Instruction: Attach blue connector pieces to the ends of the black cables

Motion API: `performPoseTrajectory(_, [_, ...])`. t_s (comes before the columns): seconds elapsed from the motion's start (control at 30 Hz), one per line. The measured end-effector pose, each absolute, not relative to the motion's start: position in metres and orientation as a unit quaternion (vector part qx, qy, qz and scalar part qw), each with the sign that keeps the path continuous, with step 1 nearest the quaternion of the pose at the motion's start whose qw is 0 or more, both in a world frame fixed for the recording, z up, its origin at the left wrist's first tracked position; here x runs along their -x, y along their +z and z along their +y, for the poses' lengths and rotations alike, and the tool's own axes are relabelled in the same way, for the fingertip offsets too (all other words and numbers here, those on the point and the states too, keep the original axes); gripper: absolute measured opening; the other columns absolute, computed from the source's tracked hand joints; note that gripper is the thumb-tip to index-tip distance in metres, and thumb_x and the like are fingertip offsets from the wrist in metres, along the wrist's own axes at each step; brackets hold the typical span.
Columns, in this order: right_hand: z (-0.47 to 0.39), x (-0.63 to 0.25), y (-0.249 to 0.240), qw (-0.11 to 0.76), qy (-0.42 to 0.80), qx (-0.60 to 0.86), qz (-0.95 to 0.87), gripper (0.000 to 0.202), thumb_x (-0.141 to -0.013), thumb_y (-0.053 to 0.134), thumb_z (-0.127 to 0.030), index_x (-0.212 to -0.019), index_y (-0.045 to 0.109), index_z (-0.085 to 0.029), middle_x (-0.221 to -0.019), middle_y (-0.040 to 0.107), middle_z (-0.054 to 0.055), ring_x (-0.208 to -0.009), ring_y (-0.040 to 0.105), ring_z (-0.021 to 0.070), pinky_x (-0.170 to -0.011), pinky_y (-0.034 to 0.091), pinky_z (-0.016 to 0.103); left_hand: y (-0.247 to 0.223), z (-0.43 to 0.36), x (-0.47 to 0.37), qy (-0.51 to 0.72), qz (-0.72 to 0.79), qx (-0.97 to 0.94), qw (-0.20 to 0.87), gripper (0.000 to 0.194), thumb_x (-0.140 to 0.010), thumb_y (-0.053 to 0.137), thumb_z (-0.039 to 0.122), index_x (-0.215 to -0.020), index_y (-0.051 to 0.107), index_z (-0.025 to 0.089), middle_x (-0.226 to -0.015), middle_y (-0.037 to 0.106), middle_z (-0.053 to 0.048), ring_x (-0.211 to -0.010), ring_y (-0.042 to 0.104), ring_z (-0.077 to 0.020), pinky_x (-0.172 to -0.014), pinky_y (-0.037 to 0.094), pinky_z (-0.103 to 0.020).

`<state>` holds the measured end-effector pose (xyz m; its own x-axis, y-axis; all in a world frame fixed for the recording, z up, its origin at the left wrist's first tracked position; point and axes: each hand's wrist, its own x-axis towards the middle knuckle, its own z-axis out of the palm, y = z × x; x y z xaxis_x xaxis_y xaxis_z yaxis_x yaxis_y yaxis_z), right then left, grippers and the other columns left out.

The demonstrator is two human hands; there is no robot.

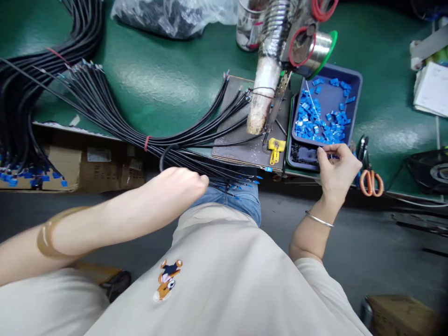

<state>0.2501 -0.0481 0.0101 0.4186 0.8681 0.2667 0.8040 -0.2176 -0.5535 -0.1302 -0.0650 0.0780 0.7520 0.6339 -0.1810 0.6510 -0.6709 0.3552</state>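
My left hand (pixel 187 183) is curled closed at the table's front edge, its fingers mostly hidden beneath it. A black cable (pixel 164 159) bends out of the bundle and runs in behind that hand. The bundle of black cables (pixel 135 133) is bound with a red tie (pixel 147 143); some ends carry blue connectors (pixel 269 169). My right hand (pixel 338 169) pinches thumb and forefinger together over the lower tray (pixel 304 164) of dark bits; whatever lies between the fingertips is too small to make out. Just above it, the upper grey tray (pixel 357 93) holds many loose blue connectors (pixel 310 116).
Orange-handled scissors (pixel 371 183) hang at the table edge right of my right hand. A yellow clip-like piece (pixel 276 149) lies on the dark board (pixel 233 147). Above stand a taped duct nozzle (pixel 261 100) and a solder spool (pixel 320 53). More cables (pixel 21 88) drape at left.
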Motion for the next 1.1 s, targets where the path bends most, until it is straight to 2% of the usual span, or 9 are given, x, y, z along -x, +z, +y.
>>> performPoseTrajectory(0.07, [-0.051,-0.248,0.011,0.354,0.036,0.775,-0.522,0.015,-0.082,0.061,-0.034,-0.081,0.068,-0.021,-0.078,0.07,0.006,-0.056,0.051,0.0156,-0.062,0.041,0.032,0.057,-0.081,0.138,0.009,0.422,-0.832,0.361,0.02,-0.091,0.048,0.021,-0.073,0.056,0.018,-0.057,0.058,-0.002,-0.047,0.049,-0.0135,-0.05,0.029,-0.028])
performPoseTrajectory(0.17, [-0.057,-0.241,0.015,0.414,0.013,0.765,-0.493,0.016,-0.08,0.063,-0.033,-0.082,0.071,-0.02,-0.082,0.072,0.008,-0.058,0.054,0.0161,-0.056,0.04,0.031,0.019,-0.096,0.129,0.2,0.503,-0.527,0.655,0.025,-0.088,0.059,0.038,-0.076,0.056,0.018,-0.057,0.061,0.001,-0.037,0.042,-0.0068,-0.041,0.028,-0.022])
performPoseTrajectory(0.23, [-0.063,-0.23,0.021,0.476,0.029,0.736,-0.482,0.014,-0.078,0.066,-0.03,-0.084,0.072,-0.019,-0.087,0.073,0.008,-0.064,0.06,0.0176,-0.055,0.041,0.031,0.0,-0.098,0.115,0.358,0.506,-0.338,0.708,0.028,-0.079,0.07,0.041,-0.076,0.054,0.017,-0.059,0.062,0.002,-0.037,0.044,-0.0051,-0.04,0.031,-0.02])
performPoseTrajectory(0.3, [-0.071,-0.214,0.028,0.53,0.073,0.699,-0.475,0.013,-0.075,0.07,-0.028,-0.084,0.073,-0.02,-0.086,0.073,0.007,-0.07,0.064,0.0183,-0.055,0.043,0.03,-0.01,-0.092,0.098,0.416,0.466,-0.252,0.739,0.028,-0.074,0.076,0.036,-0.08,0.057,0.017,-0.06,0.061,0.004,-0.038,0.045,-0.0046,-0.04,0.033,-0.019])
performPoseTrajectory(0.4, [-0.085,-0.185,0.037,0.552,0.17,0.664,-0.475,0.01,-0.073,0.075,-0.026,-0.082,0.073,-0.023,-0.08,0.07,0.003,-0.064,0.06,0.0145,-0.05,0.037,0.028,-0.012,-0.071,0.072,0.405,0.419,-0.278,0.764,0.027,-0.074,0.077,0.033,-0.08,0.058,0.014,-0.062,0.065,0.001,-0.042,0.051,-0.006,-0.042,0.038,-0.019])
performPoseTrajectory(0.53, [-0.098,-0.154,0.032,0.512,0.282,0.628,-0.514,0.003,-0.077,0.074,-0.028,-0.079,0.074,-0.025,-0.08,0.068,0.0,-0.053,0.046,0.0086,-0.047,0.026,0.027,-0.012,-0.044,0.044,0.372,0.385,-0.389,0.75,0.025,-0.076,0.076,0.032,-0.079,0.06,0.013,-0.062,0.065,0.0,-0.044,0.053,-0.0056,-0.045,0.042,-0.018])
performPoseTrajectory(0.67, [-0.096,-0.143,0.013,0.493,0.333,0.622,-0.508,0.008,-0.083,0.069,-0.032,-0.081,0.073,-0.025,-0.083,0.067,0.0,-0.047,0.027,0.0049,-0.046,0.019,0.028,-0.015,-0.032,0.03,0.365,0.366,-0.464,0.72,0.024,-0.08,0.072,0.033,-0.075,0.058,0.014,-0.058,0.061,0.003,-0.039,0.046,-0.0025,-0.04,0.032,-0.016])
performPoseTrajectory(0.77, [-0.091,-0.141,0.005,0.5,0.357,0.616,-0.492,0.01,-0.083,0.069,-0.033,-0.082,0.073,-0.024,-0.083,0.066,-0.001,-0.047,0.026,0.0044,-0.045,0.017,0.027,-0.016,-0.03,0.027,0.365,0.365,-0.473,0.714,0.025,-0.08,0.072,0.034,-0.076,0.056,0.016,-0.056,0.059,0.004,-0.039,0.039,-0.0011,-0.038,0.024,-0.016])
performPoseTrajectory(1.1, [-0.079,-0.129,0.003,0.51,0.382,0.598,-0.485,0.011,-0.081,0.071,-0.032,-0.083,0.074,-0.021,-0.082,0.067,-0.001,-0.049,0.029,0.0032,-0.044,0.019,0.024,-0.019,-0.035,0.028,0.389,0.359,-0.477,0.701,0.023,-0.08,0.072,0.035,-0.079,0.06,0.016,-0.056,0.06,0.003,-0.041,0.037,-0.0019,-0.041,0.024,-0.018])
